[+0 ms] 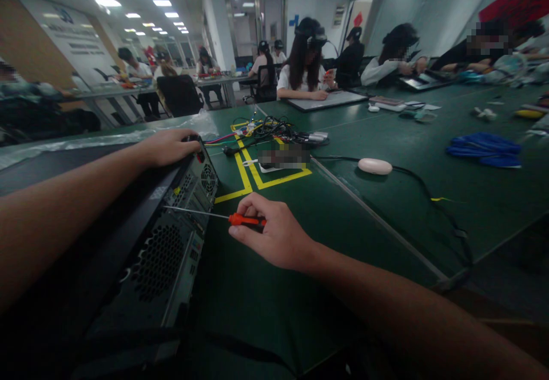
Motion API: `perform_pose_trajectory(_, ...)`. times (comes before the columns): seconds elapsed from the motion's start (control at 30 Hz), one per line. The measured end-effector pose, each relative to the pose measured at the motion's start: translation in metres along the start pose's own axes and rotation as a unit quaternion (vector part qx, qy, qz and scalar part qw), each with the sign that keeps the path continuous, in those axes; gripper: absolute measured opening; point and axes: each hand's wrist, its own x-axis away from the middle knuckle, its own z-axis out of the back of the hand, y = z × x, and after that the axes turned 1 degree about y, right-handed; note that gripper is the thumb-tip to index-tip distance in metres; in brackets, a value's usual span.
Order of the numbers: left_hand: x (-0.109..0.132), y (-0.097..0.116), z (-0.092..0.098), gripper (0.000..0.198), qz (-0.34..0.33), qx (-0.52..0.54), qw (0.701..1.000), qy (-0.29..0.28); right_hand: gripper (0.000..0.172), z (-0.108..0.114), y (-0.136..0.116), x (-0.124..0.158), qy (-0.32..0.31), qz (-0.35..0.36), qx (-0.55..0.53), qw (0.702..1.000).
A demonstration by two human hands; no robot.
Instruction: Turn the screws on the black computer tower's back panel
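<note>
A black desktop computer case (128, 197) lies on the left side of the green table, its metal rear panel with vents and ports facing right. My left hand (169, 144) holds the case at its far rear corner, thumb on the edge and some fingers hidden behind it. Fingers closed round the orange and black handle, my right hand (274, 231) holds a screwdriver (246, 220). The long thin shaft points left, its tip at the upper edge of the rear panel, near a slot area. Whether the tip sits in a screw is too small to tell.
Beyond the case lie tangled cables (278, 131) on yellow tape (283, 180). A pale pink oval object (375, 166) rests by a black cable. Farther right is a blue bundle (484, 148). Several people sit across the table and behind; clear plastic sheeting (189, 126) lies along the far left edge.
</note>
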Motion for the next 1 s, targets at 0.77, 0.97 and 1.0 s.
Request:
perform_pose_trajectory(0.77,-0.0012,-0.0029,-0.0022,0.074,-0.007,0.004,1.000,0.009,0.019,-0.0012,0.0013,0.0003,0.005,-0.005,-0.001,1.000)
perform_pose_trajectory(0.97,-0.0017,-0.0033,-0.0015,0.074,-0.007,0.004,1.000,0.002,0.020,-0.0009,0.0005,-0.0001,0.007,-0.006,0.003,1.000)
perform_pose_trajectory(1.0,-0.0019,-0.0034,-0.0013,0.075,-0.006,0.002,1.000,0.000,0.020,-0.0009,0.0007,-0.0004,0.007,-0.008,0.001,1.000)
